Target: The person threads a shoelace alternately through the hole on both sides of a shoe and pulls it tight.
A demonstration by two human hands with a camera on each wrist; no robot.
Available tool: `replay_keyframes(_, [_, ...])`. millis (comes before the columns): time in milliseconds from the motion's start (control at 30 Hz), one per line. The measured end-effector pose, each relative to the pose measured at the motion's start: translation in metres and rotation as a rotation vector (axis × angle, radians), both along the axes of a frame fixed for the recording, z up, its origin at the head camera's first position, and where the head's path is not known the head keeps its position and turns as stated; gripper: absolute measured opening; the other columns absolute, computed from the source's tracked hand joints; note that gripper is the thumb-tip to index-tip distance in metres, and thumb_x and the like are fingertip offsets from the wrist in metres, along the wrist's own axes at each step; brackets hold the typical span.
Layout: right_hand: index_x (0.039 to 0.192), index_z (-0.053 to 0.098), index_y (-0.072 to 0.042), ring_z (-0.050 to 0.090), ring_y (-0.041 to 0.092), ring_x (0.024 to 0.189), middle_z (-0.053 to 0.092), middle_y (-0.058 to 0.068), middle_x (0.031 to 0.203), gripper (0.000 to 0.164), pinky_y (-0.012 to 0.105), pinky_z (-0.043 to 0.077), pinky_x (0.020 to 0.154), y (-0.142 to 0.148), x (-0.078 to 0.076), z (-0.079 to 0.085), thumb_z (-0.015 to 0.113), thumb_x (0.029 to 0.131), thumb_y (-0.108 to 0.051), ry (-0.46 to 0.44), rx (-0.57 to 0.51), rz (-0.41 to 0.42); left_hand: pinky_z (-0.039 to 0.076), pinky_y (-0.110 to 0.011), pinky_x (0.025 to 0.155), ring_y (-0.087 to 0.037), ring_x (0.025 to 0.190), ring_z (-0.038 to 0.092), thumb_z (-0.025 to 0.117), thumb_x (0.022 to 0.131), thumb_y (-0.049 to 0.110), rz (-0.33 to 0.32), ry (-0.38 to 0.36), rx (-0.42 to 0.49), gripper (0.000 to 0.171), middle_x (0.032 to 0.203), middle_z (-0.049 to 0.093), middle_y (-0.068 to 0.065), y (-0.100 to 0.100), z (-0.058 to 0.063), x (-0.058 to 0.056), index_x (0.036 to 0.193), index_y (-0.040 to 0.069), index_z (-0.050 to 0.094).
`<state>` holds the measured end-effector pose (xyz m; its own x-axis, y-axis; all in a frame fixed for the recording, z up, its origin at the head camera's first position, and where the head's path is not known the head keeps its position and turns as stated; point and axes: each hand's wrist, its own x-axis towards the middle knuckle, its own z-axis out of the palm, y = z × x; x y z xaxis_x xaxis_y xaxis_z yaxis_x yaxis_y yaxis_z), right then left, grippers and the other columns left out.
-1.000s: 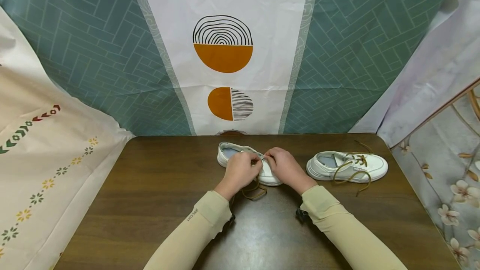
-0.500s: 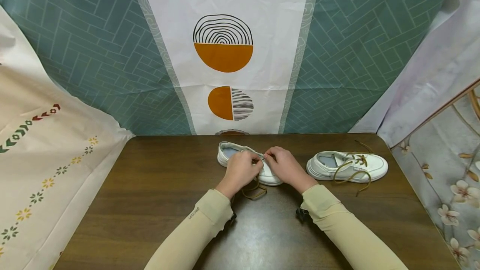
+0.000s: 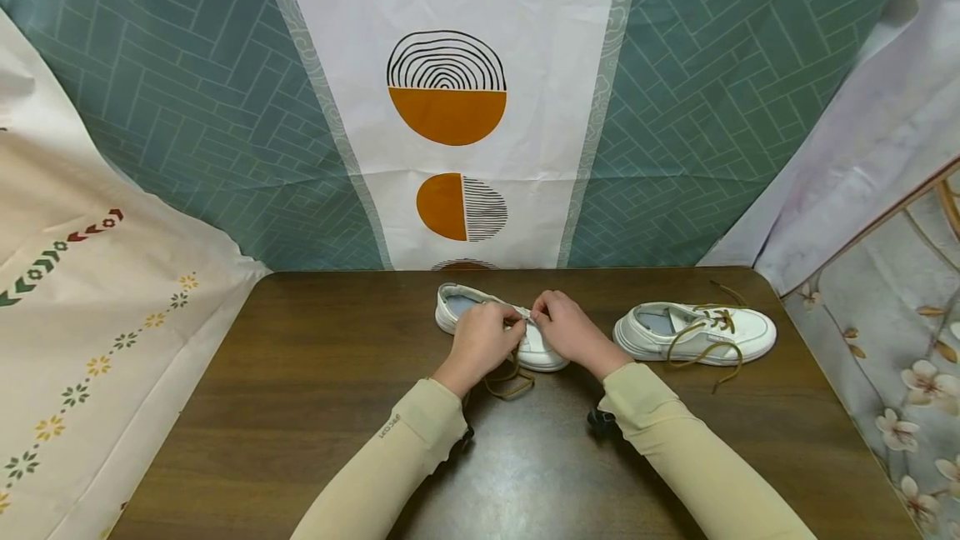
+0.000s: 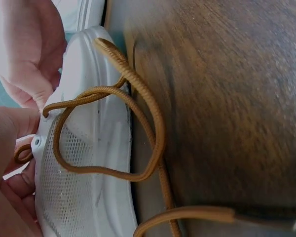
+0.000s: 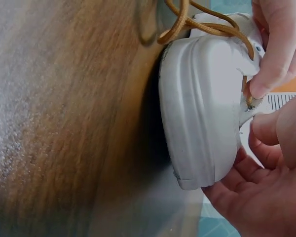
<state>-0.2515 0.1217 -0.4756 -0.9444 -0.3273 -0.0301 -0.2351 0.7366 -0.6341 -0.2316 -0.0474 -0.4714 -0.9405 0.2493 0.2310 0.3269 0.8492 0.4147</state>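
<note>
A white shoe (image 3: 543, 354) with brown laces stands at the far side of the table, toe to the right. My left hand (image 3: 483, 340) is over its lacing, and in the right wrist view its thumb and finger pinch the brown shoelace (image 5: 246, 89) beside the eyelets. My right hand (image 3: 567, 327) comes from the toe side; its thumb and index finger grip the shoe's far eyelet flap (image 5: 246, 116), with the other fingers against the toe. One lace end (image 4: 158, 123) loops loosely over the shoe's near side onto the table. The pinched lace tip is hidden by fingers.
A second white shoe (image 3: 750, 332), with brown laces through its eyelets and loose ends, stands to the right on the brown wooden table (image 3: 322, 390). A patterned cloth (image 3: 667, 148) hangs behind the table's far edge.
The right hand has shifted slightly right and up at the eyelets, and its wrist has moved a little. The left hand stays nearly in place on the shoe.
</note>
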Motion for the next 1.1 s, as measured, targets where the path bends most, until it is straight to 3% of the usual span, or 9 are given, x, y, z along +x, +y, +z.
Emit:
replay_keyframes(133, [0.095,0.056,-0.013,0.052,0.02,0.085,0.055,0.005,0.095,0.014,0.035,0.042,0.074,0.002,-0.001,-0.001,0.048,0.097,-0.023,0.032,-0.028,-0.062,0.048,-0.022,0.063,-0.005,0.075,0.062,0.063,0.087,0.033,-0.091,-0.109,0.13,0.019,0.09,0.071,0.007,-0.007,0.004,0.0,0.095,0.02,0.073])
replay_keyframes(267, [0.099,0.054,-0.014,0.053,0.02,0.084,0.058,0.005,0.095,0.015,0.036,0.043,0.073,0.004,-0.004,0.002,0.045,0.099,-0.026,0.07,-0.122,-0.163,0.05,-0.024,0.073,-0.008,0.087,0.063,0.075,0.079,0.033,-0.168,-0.216,0.187,0.03,0.096,0.069,0.004,-0.016,0.008,-0.002,0.103,0.015,0.07])
replay_keyframes(433, [0.103,0.05,-0.009,0.061,0.024,0.095,0.064,0.008,0.101,0.018,0.04,0.048,0.083,0.003,-0.005,0.018,0.04,0.101,-0.023,0.093,-0.393,-0.217,0.05,-0.025,0.075,-0.009,0.089,0.064,0.081,0.071,0.028,-0.182,-0.193,0.13,0.034,0.096,0.07,0.004,-0.018,0.01,-0.002,0.101,0.015,0.071])
replay_keyframes(633, [0.103,0.044,-0.003,0.061,0.029,0.089,0.06,0.016,0.088,0.023,0.042,0.048,0.087,-0.003,-0.001,0.038,0.036,0.102,-0.024,0.056,-0.602,-0.101,0.052,-0.024,0.074,-0.009,0.088,0.065,0.08,0.071,0.031,-0.087,-0.122,0.174,0.032,0.094,0.071,0.004,-0.009,0.005,0.004,0.096,0.013,0.072])
replay_keyframes(700, [0.102,0.044,-0.005,0.058,0.028,0.077,0.054,0.014,0.081,0.023,0.04,0.048,0.077,-0.006,0.001,0.042,0.036,0.101,-0.027,0.054,-0.549,-0.043,0.052,-0.024,0.073,-0.01,0.088,0.066,0.08,0.071,0.032,-0.064,-0.113,0.194,0.033,0.094,0.071,0.003,-0.007,0.004,0.004,0.095,0.013,0.071])
replay_keyframes(767, [0.102,0.046,-0.009,0.052,0.027,0.07,0.05,0.01,0.079,0.022,0.039,0.047,0.068,-0.007,0.003,0.043,0.037,0.101,-0.029,0.067,-0.404,0.028,0.053,-0.025,0.073,-0.01,0.089,0.066,0.079,0.072,0.033,-0.066,-0.127,0.203,0.033,0.095,0.071,0.002,-0.009,0.004,0.004,0.096,0.012,0.071])
replay_keyframes(933, [0.115,0.057,-0.019,0.054,0.02,0.085,0.058,-0.001,0.099,0.023,0.036,0.045,0.076,-0.007,0.007,0.037,0.048,0.097,-0.03,0.257,0.249,0.156,0.052,-0.028,0.079,-0.01,0.096,0.064,0.075,0.076,0.037,-0.159,-0.212,0.117,0.034,0.106,0.069,0.004,-0.031,0.013,0.002,0.104,0.018,0.069])
replay_keyframes(1033, [0.108,0.066,-0.016,0.055,0.024,0.09,0.062,0.003,0.1,0.021,0.041,0.046,0.08,-0.003,0.008,0.034,0.054,0.093,-0.025,0.31,0.476,0.134,0.05,-0.028,0.078,-0.009,0.09,0.062,0.075,0.077,0.035,-0.192,-0.238,0.053,0.034,0.106,0.068,0.007,-0.044,0.019,0.0,0.108,0.022,0.068])
replay_keyframes(1100, [0.098,0.07,-0.014,0.056,0.026,0.085,0.065,0.005,0.092,0.017,0.042,0.047,0.076,0.0,0.008,0.033,0.056,0.092,-0.023,0.3,0.521,0.08,0.049,-0.026,0.073,-0.007,0.081,0.059,0.074,0.079,0.032,-0.194,-0.238,0.029,0.032,0.102,0.068,0.007,-0.048,0.02,-0.002,0.109,0.023,0.068])
